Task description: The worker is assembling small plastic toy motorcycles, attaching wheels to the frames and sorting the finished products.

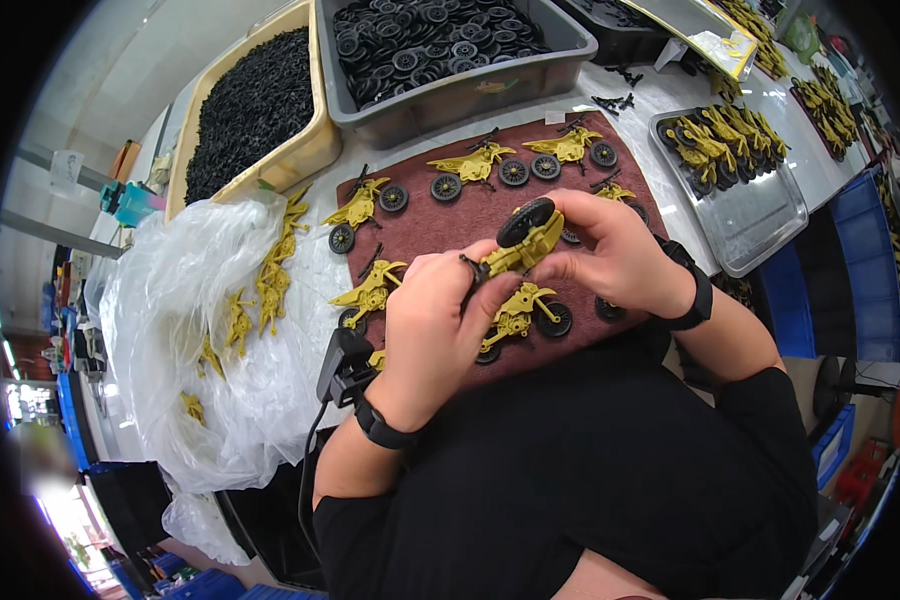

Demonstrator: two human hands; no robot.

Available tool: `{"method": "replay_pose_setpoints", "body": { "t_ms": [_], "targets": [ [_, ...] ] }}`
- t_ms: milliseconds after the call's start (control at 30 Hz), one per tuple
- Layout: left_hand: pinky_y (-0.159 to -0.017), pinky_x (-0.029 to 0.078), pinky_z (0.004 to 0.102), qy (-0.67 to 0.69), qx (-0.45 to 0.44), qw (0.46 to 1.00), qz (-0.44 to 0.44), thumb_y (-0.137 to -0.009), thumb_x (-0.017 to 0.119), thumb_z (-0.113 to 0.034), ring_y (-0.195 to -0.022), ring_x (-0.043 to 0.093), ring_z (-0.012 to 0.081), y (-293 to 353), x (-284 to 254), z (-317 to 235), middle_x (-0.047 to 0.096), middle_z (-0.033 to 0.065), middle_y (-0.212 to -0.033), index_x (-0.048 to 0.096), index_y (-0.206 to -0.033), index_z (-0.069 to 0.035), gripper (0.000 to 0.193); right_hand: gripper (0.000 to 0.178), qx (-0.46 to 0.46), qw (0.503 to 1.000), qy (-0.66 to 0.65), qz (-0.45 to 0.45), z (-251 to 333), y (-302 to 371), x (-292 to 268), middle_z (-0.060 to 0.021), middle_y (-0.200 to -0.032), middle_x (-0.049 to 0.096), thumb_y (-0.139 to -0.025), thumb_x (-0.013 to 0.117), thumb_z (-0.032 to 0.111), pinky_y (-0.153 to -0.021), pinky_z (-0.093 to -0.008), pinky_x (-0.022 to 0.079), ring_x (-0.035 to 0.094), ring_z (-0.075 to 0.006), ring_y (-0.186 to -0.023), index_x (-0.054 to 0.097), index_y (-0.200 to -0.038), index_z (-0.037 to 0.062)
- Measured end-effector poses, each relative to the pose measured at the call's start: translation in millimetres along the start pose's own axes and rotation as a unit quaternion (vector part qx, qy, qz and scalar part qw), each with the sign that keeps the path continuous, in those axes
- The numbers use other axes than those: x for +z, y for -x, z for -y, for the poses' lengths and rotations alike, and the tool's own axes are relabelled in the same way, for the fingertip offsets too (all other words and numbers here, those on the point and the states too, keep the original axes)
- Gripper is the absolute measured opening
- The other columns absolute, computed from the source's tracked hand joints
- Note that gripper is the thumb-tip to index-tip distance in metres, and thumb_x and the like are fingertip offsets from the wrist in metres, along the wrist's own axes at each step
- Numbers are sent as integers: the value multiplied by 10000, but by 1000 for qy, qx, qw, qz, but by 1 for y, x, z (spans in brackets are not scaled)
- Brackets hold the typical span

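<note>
Both hands hold one yellow toy motorcycle (526, 243) above a dark red mat (470, 215). My left hand (432, 325) grips its rear end near the black handlebar part. My right hand (615, 250) holds its front, where a black wheel (525, 220) sits in the fork. Several more yellow motorcycles with black wheels lie on the mat, one (523, 312) just under my hands and others (470, 165) farther back.
A grey bin (560, 62) of black wheels and a tan bin (315, 150) of small black parts stand at the back. A clear plastic bag (185, 330) with yellow bodies lies left. A metal tray (760, 215) with yellow bikes sits right. Blue crates (870, 260) line the right edge.
</note>
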State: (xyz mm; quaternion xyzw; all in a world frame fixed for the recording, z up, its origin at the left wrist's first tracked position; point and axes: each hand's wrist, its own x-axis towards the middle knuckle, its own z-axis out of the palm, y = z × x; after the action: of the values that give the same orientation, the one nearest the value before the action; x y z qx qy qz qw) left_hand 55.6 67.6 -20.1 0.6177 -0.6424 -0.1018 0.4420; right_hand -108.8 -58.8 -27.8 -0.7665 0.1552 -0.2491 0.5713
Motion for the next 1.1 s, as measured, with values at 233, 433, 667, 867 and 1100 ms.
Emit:
{"method": "replay_pose_setpoints", "body": {
  "t_ms": [233, 433, 667, 867, 1100],
  "targets": [
    [-646, 460, 347, 13, 121, 992, -13, -755, 745, -112, -671, 572, 262, 6, -11, -8, 610, 95, -742, 654, -956, 6, 250, 302, -96, 995, 3, -3, 7, 12, 10, -52, -900, 605, -753, 760, 78, -750, -273, 444, 569, -148, -836, 618, -1007, -4],
    [-687, 464, 344, 46, 51, 998, 10, -719, 761, -92, -727, 597, 258, 6, -12, -4, 640, 90, -822, 664, -983, -21, 291, 279, -38, 992, -118, -1, 15, 9, 10, -64, -932, 620, -774, 720, 11, -800, -289, 478, 597, -162, -912, 626, -1036, 13],
    [-747, 428, 338, -104, 198, 967, -125, -629, 721, -49, -878, 618, 221, 8, -11, 16, 654, 67, -999, 683, -1038, -75, 412, 388, -43, 975, -208, -62, 15, 1, 12, -106, -1133, 603, -907, 562, 27, -905, -275, 466, 588, -155, -993, 485, -1286, 2],
    [-840, 404, 379, -272, 254, 918, -134, -670, 710, -147, -983, 596, 252, 12, -14, 25, 614, 103, -1138, 677, -1095, -132, 427, 399, 157, 954, -255, 4, 14, 4, 9, -80, -1124, 608, -939, 567, 116, -875, -254, 482, 582, -105, -1001, 455, -1292, -36],
    [-968, 449, 363, 431, -65, 897, -76, -761, 766, -123, -1173, 533, 252, 20, -8, 16, 475, 196, -1345, 463, -1318, 16, 648, 342, 67, 988, -136, 11, 12, 2, 15, -61, -1077, 605, -894, 604, 29, -833, -244, 503, 584, -93, -969, 511, -1219, -22]
  ]
}}
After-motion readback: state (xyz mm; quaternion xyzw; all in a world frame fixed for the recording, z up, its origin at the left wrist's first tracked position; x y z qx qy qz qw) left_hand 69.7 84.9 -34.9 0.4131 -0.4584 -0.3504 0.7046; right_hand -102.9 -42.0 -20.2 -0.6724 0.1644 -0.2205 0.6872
